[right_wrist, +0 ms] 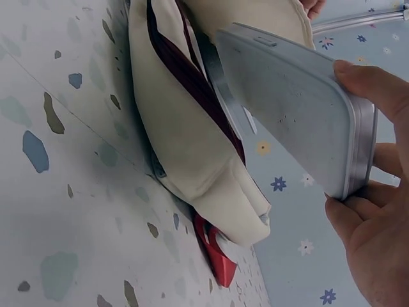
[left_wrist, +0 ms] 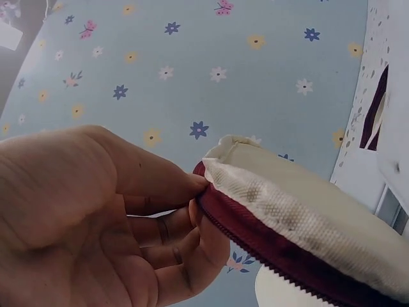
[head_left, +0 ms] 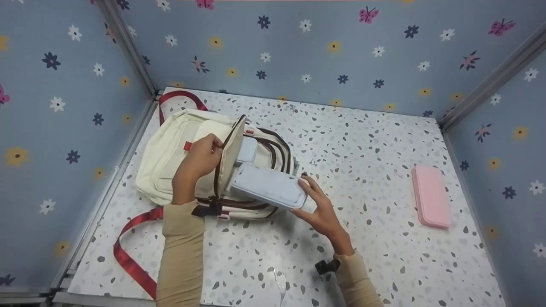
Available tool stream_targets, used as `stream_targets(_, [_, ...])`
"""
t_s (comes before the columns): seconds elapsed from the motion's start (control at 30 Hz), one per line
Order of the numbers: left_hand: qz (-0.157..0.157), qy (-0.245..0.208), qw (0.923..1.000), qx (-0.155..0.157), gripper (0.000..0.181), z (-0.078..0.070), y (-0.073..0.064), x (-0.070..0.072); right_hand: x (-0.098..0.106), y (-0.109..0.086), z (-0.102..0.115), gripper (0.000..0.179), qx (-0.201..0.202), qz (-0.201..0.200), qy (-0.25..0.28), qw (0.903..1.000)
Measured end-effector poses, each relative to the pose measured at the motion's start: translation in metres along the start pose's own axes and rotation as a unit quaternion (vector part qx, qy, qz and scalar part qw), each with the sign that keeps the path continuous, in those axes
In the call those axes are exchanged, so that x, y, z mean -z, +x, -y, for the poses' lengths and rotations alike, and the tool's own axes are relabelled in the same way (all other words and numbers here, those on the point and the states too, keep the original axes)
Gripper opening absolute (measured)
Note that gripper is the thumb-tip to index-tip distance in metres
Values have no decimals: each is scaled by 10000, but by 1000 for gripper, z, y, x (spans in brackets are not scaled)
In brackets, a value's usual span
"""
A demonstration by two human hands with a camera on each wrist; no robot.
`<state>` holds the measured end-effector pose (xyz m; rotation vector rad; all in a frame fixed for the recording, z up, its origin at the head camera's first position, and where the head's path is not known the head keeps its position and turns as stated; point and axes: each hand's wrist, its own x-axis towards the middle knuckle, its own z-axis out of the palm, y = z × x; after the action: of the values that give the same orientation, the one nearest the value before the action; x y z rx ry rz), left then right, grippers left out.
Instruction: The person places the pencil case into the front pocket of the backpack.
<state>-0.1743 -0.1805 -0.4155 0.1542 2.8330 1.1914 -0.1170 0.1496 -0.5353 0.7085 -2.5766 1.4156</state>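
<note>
A cream backpack (head_left: 164,149) with dark red zipper trim lies on its back on the left of the table, its opening facing right. My left hand (head_left: 198,157) pinches the zippered edge of the backpack's flap (left_wrist: 294,236) between thumb and fingers, lifting it away. In my right hand (head_left: 320,211) is a pale blue flat case (head_left: 271,185) with rounded corners, gripped by its right end. The case's left end is at the backpack's opening, tilted in the right wrist view. Another pale item (head_left: 246,150) shows inside the opening, partly hidden by the flap.
A pink flat case (head_left: 431,196) lies at the right side of the speckled white table (head_left: 358,149). Red straps (head_left: 132,264) trail from the backpack at the left. Flowered blue panels (head_left: 298,51) enclose the back and both sides.
</note>
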Motion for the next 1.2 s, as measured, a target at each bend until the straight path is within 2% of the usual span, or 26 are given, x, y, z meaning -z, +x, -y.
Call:
stream_targets(0.17, [68, -89, 9999, 0, 20, -1, -1, 0, -8, 3, -4, 74, 66, 187, 27, 9998])
stream_targets(0.37, [118, -50, 9999, -16, 21, -3, 0, 0, -12, 6, -7, 78, -172, 353, 179, 9991])
stream_targets(0.53, [118, -18, 9999, 13, 20, -3, 0, 0, -14, 9, -2, 83, -291, 188, 379, 9987])
stream_targets(0.57, [105, -32, 9999, 14, 20, -3, 0, 0, -13, 10, 3, 83, -279, 140, 364, 9988])
stream_targets(0.7, [-28, -102, 9999, -59, 20, -3, 0, -2, -14, 12, 4, 81, -205, 83, 131, 9997])
stream_targets(0.8, [-125, -159, 9997, -141, 19, -6, 0, -4, -19, 13, -8, 83, -191, 76, -40, 9998])
stream_targets(1.03, [-325, -163, 9990, -264, 18, -9, 1, -6, -23, 19, -9, 81, -149, 129, -152, 9997])
stream_targets(1.2, [-354, -175, 9987, -324, 18, -9, 2, -6, -27, 25, -9, 80, -95, 216, -132, 9996])
